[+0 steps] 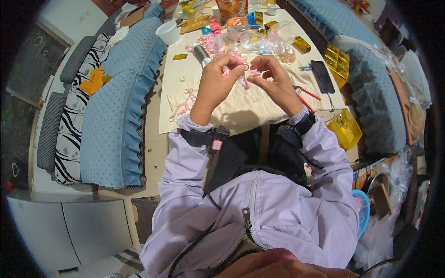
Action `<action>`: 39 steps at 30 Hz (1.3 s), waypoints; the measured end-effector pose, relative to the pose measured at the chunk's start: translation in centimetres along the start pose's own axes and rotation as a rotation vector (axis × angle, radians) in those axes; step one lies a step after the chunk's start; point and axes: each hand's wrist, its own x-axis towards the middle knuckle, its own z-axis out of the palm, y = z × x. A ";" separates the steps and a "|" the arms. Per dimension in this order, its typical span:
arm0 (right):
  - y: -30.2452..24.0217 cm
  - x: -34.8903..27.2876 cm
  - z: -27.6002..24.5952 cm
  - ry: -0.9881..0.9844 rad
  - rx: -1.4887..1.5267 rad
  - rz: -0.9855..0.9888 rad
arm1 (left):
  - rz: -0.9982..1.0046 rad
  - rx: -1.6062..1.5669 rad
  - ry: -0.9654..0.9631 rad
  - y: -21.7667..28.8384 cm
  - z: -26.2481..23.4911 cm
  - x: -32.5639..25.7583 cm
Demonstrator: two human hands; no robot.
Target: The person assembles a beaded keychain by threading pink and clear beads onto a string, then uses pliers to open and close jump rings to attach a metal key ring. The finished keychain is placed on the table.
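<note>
Fingers (pixel 238 70) of left hand (pixel 216 82) and right hand (pixel 278 84) pinch pink pieces (pixel 244 83), upper centre of frame. Joining seems the step; next likely calls for steady alignment.

Both hands raised over the cloth-covered surface (pixel 174 83). Left hand (pixel 220 82): thumb and fingers pinched at a pink beaded piece (pixel 244 82). Right hand (pixel 273 81): just beside it, fingers curled toward the piece; grip unclear. Right of the hands: red-handled pliers (pixel 308 93), then a dark smartphone (pixel 322 77), face up. Yellow plastic basket (pixel 345 132) near the right edge. Left: pink bead strand (pixel 189 103), lying loose. Farther back: clear plastic bags (pixel 274 41) and a white tub (pixel 168 33).
</note>
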 end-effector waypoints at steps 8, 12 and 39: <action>-1.7 -0.4 -0.8 -0.043 -0.039 -0.056 | -0.002 -0.031 0.035 0.8 -1.1 0.7; -1.9 -0.5 -0.8 -0.051 -0.025 -0.048 | -0.072 -0.149 0.030 0.9 -1.2 0.7; -2.7 -0.4 0.1 -0.024 -0.054 -0.056 | -0.176 -0.631 0.009 0.4 0.6 -0.1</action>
